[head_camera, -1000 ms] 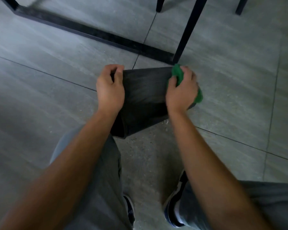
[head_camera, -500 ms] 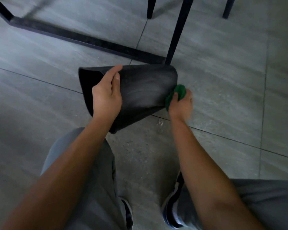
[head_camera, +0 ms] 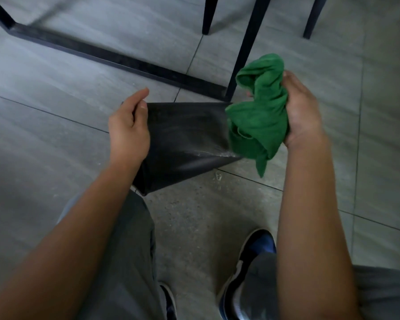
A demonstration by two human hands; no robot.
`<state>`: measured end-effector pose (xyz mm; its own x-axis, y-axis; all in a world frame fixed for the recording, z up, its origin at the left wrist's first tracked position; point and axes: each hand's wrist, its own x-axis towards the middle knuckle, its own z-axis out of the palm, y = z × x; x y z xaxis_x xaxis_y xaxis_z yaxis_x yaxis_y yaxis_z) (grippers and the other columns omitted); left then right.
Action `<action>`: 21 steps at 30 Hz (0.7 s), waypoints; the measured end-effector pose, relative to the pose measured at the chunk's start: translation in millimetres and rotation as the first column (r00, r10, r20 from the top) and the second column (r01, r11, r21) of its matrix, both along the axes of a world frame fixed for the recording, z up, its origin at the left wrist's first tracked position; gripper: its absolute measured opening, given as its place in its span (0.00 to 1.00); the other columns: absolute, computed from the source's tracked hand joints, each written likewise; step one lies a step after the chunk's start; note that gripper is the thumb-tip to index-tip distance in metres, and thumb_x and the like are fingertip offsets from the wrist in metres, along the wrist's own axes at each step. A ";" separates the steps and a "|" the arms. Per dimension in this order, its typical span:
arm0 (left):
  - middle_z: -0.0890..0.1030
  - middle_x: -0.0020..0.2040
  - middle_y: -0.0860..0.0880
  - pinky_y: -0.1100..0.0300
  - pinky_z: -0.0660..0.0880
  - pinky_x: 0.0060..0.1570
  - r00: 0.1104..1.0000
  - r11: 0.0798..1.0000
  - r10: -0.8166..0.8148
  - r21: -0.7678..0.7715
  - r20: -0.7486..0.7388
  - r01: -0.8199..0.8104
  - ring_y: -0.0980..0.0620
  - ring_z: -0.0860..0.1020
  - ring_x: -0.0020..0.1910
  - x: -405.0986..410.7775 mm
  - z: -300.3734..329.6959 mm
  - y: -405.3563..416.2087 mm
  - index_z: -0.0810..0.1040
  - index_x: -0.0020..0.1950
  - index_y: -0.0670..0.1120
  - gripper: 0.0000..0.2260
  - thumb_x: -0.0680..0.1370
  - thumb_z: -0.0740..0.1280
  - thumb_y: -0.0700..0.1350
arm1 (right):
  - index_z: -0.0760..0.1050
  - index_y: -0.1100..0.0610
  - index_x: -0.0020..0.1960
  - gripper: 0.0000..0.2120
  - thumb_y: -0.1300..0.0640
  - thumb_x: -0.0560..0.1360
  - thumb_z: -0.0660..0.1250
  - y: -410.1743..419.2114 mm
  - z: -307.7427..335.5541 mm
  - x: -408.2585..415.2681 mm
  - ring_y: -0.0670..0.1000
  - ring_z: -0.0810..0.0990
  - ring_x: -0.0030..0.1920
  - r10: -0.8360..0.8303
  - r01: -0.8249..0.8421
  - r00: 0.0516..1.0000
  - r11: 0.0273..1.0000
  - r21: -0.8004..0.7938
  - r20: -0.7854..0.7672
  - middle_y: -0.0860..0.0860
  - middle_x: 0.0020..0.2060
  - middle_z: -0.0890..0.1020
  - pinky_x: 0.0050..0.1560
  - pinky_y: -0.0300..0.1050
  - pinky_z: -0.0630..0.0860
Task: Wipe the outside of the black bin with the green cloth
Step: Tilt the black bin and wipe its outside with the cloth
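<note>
Nearest me, above my knees, the black bin [head_camera: 185, 144] lies tipped on its side, its dusty wall streaked. My left hand [head_camera: 128, 129] grips its near end, fingers apparently curled inside. Farther right, my right hand [head_camera: 301, 112] clutches the bunched green cloth [head_camera: 259, 116] beside the bin's far end.

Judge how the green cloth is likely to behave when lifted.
Probably floppy: the green cloth bunches in the right hand, one corner dangling. Likely light, since one hand carries it. Unlikely to slip; it looks rough and soft.
</note>
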<state>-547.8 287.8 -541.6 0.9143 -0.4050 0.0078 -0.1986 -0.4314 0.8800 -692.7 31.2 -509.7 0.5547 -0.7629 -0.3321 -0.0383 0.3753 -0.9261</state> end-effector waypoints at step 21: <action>0.75 0.66 0.56 0.69 0.66 0.69 0.998 1.000 -0.027 0.006 -0.061 0.027 0.62 0.71 0.66 -0.5 -6.0 -8.2 0.72 0.76 0.48 0.18 0.87 0.57 0.47 | 0.79 0.56 0.43 0.15 0.58 0.85 0.59 51.9 -54.9 13.4 0.53 0.83 0.44 -0.208 0.180 0.946 0.975 -0.133 -0.249 0.53 0.40 0.83 0.47 0.47 0.81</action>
<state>-548.3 279.6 -547.7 0.9017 -0.4293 -0.0509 -0.1559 -0.4328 0.8879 -679.2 83.2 -564.5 0.2978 -0.8860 -0.3553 -0.2193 0.2987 -0.9288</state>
